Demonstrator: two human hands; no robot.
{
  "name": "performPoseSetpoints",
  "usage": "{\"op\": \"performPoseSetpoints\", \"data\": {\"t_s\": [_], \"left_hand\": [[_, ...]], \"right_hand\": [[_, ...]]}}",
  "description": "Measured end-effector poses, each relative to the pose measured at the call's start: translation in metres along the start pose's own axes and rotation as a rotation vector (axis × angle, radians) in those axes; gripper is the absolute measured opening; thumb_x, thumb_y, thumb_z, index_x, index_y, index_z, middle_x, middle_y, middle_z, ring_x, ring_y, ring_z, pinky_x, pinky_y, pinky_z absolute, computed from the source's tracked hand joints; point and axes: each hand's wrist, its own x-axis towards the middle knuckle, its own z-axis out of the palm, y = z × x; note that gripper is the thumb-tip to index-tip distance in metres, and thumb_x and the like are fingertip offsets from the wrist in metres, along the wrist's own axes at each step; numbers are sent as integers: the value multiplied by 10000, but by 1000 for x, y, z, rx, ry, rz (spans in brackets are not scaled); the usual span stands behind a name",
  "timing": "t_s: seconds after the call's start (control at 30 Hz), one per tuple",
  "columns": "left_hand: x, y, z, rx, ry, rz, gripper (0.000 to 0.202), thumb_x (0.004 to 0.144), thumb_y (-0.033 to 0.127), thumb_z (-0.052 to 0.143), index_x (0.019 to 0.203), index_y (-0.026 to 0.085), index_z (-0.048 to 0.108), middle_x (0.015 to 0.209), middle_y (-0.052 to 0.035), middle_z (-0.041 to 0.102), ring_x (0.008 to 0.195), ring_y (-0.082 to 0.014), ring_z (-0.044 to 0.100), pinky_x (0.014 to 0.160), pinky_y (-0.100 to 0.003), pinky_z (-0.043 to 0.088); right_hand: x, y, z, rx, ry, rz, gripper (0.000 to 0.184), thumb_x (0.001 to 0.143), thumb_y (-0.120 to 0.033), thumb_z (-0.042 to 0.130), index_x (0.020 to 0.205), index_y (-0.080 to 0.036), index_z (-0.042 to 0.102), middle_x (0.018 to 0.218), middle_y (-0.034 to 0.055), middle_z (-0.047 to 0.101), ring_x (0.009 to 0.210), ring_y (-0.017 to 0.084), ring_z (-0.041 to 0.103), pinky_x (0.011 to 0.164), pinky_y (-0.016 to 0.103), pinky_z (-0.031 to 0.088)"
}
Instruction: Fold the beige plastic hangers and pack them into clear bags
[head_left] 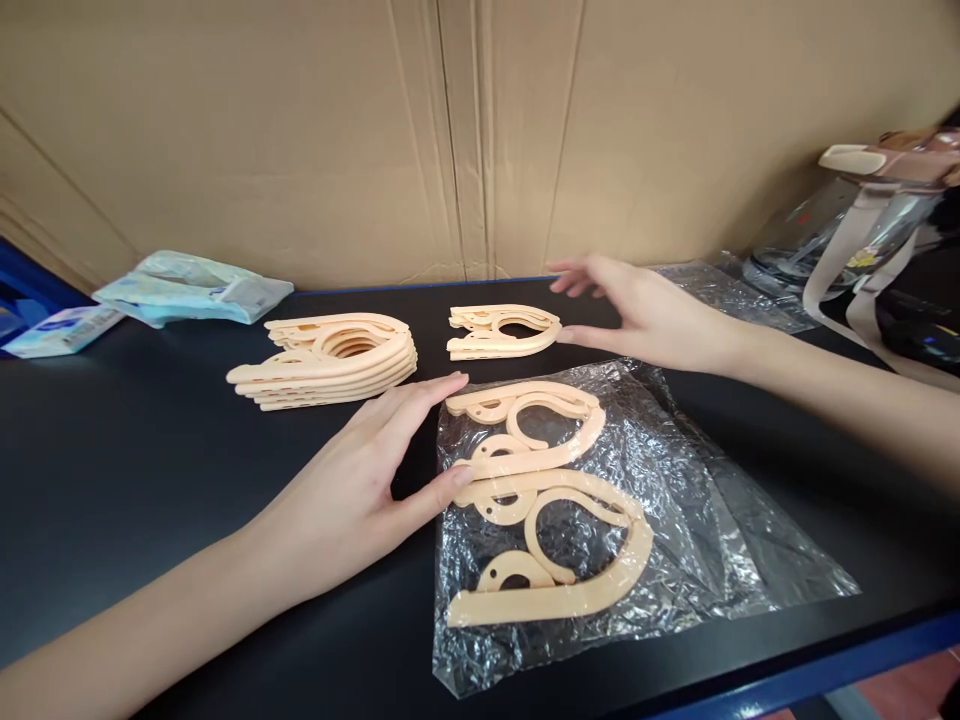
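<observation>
A clear plastic bag lies flat on the black table, holding two folded peach-coloured folding hangers one above the other. Along the bag's left edge rests my left hand, fingers stretched out, its thumb on the bag by the hangers. My right hand is open beyond the bag, its thumb at the rounded end of a small pile of folded hangers. To the left, behind my left hand, stands a taller stack of the same folded hangers.
Two light-blue soft packs lie at the back left. A cardboard sheet rises behind the table. At the right are a clear bottle with a strap and more crumpled plastic film. A blue edge runs along the front right.
</observation>
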Motion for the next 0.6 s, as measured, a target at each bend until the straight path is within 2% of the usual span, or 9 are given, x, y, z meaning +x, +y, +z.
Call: {"op": "performPoseSetpoints", "data": {"t_s": [0.1,0.2,0.37,0.47,0.6], "left_hand": [[2,2,-3,0,-51,-14,648,932,623,529,1479,312,376,1468,-43,507,1359,-267,466,1158,-446,367],[4,2,-5,-9,-73,-25,656,909,653,543,1452,311,411,1458,-44,507,1358,-275,460,1158,-458,363],[6,2,-6,-49,-102,-60,626,911,668,524,1418,307,456,1429,-42,524,1343,-275,471,1152,-457,364],[7,2,-6,-63,-112,-65,609,916,658,526,1413,315,452,1423,-34,526,1344,-270,468,1153,-452,358],[7,3,-6,-70,-119,-61,588,929,649,510,1411,319,449,1418,-27,533,1345,-266,469,1151,-447,366]], "right_hand": [[26,1,15,-15,-113,-63,823,839,-615,610,1443,-82,440,1383,208,577,1244,338,556,1049,505,430],[45,-2,27,-62,-190,-50,940,788,-659,642,1489,-87,386,1445,218,533,1298,388,503,1070,553,368],[60,-6,35,-90,-225,-40,897,768,-509,704,1491,-88,381,1317,198,628,1227,381,550,1054,549,333],[59,-6,28,-56,-178,-37,900,755,-528,695,1486,-103,388,1242,172,663,1136,353,608,1026,531,367],[35,-11,-3,-67,-72,13,921,760,-607,658,1493,-124,382,1216,155,662,1040,336,649,954,497,455]]}}
